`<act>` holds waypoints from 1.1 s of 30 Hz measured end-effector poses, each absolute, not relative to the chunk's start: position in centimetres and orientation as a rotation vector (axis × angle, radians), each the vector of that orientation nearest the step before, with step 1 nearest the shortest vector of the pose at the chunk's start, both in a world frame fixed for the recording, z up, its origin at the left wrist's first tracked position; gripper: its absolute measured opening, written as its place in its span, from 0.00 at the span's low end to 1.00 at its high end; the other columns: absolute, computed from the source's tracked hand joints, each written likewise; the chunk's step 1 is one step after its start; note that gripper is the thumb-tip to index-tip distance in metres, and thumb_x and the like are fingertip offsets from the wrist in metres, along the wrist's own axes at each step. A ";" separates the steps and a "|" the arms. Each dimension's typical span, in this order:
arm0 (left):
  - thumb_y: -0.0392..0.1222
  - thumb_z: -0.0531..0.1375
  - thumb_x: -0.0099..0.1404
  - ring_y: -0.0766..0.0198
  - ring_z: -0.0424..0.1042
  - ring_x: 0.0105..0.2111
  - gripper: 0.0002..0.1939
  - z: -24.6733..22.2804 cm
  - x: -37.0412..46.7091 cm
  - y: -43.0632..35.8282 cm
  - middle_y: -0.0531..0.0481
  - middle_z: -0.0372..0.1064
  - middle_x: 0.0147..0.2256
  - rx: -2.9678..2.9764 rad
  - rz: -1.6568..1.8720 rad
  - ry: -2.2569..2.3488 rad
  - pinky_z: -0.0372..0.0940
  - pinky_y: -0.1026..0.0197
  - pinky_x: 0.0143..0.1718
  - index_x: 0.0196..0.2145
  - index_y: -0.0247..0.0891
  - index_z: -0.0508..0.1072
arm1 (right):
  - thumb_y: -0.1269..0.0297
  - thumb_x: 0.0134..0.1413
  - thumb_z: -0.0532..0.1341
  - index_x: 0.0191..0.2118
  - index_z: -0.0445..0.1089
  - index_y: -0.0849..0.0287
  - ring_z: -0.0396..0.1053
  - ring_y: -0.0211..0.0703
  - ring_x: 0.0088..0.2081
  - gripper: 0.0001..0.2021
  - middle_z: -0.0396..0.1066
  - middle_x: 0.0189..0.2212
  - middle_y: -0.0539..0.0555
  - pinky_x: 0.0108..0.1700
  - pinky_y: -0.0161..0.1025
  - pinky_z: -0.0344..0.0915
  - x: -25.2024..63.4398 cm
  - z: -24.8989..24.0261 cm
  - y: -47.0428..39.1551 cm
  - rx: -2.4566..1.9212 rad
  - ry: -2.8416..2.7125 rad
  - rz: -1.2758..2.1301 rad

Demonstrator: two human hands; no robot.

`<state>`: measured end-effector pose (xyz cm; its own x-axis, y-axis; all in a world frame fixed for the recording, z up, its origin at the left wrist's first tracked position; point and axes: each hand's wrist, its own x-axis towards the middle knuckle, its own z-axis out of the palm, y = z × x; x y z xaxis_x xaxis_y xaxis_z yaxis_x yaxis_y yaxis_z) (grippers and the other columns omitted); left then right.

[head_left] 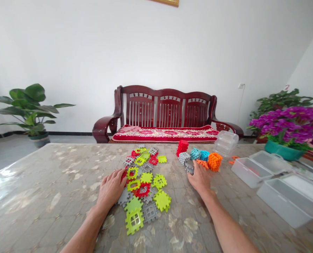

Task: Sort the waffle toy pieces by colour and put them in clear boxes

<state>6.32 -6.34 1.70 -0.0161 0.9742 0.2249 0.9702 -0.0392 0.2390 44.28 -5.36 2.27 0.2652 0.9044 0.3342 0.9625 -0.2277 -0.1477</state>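
Observation:
Flat interlocking plastic tiles with notched edges lie in a loose spread mid-table: lime green tiles, red tiles and grey tiles, some with window cut-outs. At the left border of this spread rests my left hand, its fingers laid flat and its fingertips touching a red piece. My right hand has its thumb and fingers around grey tiles at the near end of a grey stack. Beside it stand a red stack, blue stacks and an orange stack.
On the right stand clear plastic boxes with lids open, and another clear box behind the stacks. A teal pot of purple flowers is at the right edge. A wooden bench stands beyond the table.

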 end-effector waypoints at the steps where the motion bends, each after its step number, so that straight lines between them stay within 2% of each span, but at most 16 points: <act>1: 0.46 0.45 0.71 0.55 0.63 0.60 0.24 1.7 6.3 -6.3 0.45 0.65 0.61 2.195 0.520 2.170 0.53 0.49 0.61 0.60 0.43 0.66 | 0.63 0.54 0.60 0.62 0.59 0.63 0.65 0.53 0.52 0.29 0.69 0.52 0.61 0.52 0.42 0.56 44.3 2.3 -5.4 -2.210 -1.704 -0.260; 6: 0.47 0.45 0.71 0.55 0.63 0.60 0.24 1.8 6.4 -6.4 0.46 0.65 0.61 2.189 0.523 2.172 0.53 0.49 0.61 0.60 0.43 0.66 | 0.57 0.55 0.61 0.55 0.67 0.60 0.65 0.53 0.51 0.22 0.70 0.49 0.59 0.51 0.42 0.57 44.3 2.5 -5.6 -2.146 -1.668 -0.309; 12: 0.46 0.45 0.71 0.55 0.63 0.60 0.23 1.7 6.5 -6.4 0.46 0.65 0.60 2.201 0.509 2.192 0.54 0.49 0.60 0.59 0.43 0.66 | 0.52 0.55 0.62 0.47 0.70 0.60 0.66 0.52 0.49 0.19 0.72 0.43 0.59 0.47 0.42 0.57 44.2 2.2 -4.7 -2.106 -1.654 -0.342; 15: 0.47 0.45 0.72 0.56 0.63 0.60 0.23 1.6 6.4 -6.3 0.47 0.65 0.60 2.213 0.491 2.209 0.54 0.50 0.60 0.59 0.44 0.67 | 0.54 0.55 0.63 0.42 0.72 0.59 0.68 0.51 0.46 0.14 0.73 0.40 0.58 0.45 0.42 0.57 44.2 1.9 -4.2 -2.074 -1.665 -0.342; 20: 0.47 0.46 0.72 0.55 0.62 0.61 0.23 1.6 6.4 -6.3 0.48 0.65 0.61 2.215 0.477 2.211 0.54 0.50 0.61 0.60 0.44 0.66 | 0.65 0.53 0.60 0.38 0.70 0.59 0.68 0.49 0.43 0.07 0.73 0.38 0.57 0.44 0.41 0.58 44.7 1.2 -3.8 -1.966 -1.640 -0.328; 22: 0.47 0.46 0.71 0.55 0.62 0.61 0.23 1.6 6.4 -6.3 0.47 0.65 0.61 2.212 0.479 2.208 0.54 0.49 0.61 0.60 0.44 0.66 | 0.67 0.51 0.59 0.38 0.70 0.59 0.68 0.49 0.44 0.07 0.73 0.38 0.57 0.45 0.41 0.59 45.0 0.8 -3.8 -1.881 -1.609 -0.303; 27: 0.47 0.46 0.72 0.55 0.63 0.60 0.23 1.5 6.4 -6.2 0.47 0.65 0.61 2.219 0.484 2.207 0.54 0.50 0.61 0.60 0.44 0.66 | 0.65 0.48 0.57 0.40 0.68 0.59 0.68 0.50 0.44 0.12 0.73 0.39 0.59 0.48 0.43 0.62 46.3 -0.1 -3.9 -1.654 -1.517 -0.229; 33: 0.47 0.46 0.71 0.55 0.63 0.61 0.23 1.5 6.4 -6.3 0.47 0.65 0.60 2.224 0.484 2.211 0.55 0.50 0.60 0.59 0.44 0.67 | 0.70 0.44 0.56 0.45 0.69 0.62 0.68 0.52 0.46 0.19 0.72 0.43 0.61 0.50 0.45 0.62 46.6 0.1 -4.5 -1.721 -1.600 -0.227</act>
<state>6.42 -6.26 1.46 -0.0172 0.9716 0.2360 0.9813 -0.0289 0.1903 46.65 -4.50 0.12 0.1982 0.7773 0.5971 0.9127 0.0756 -0.4015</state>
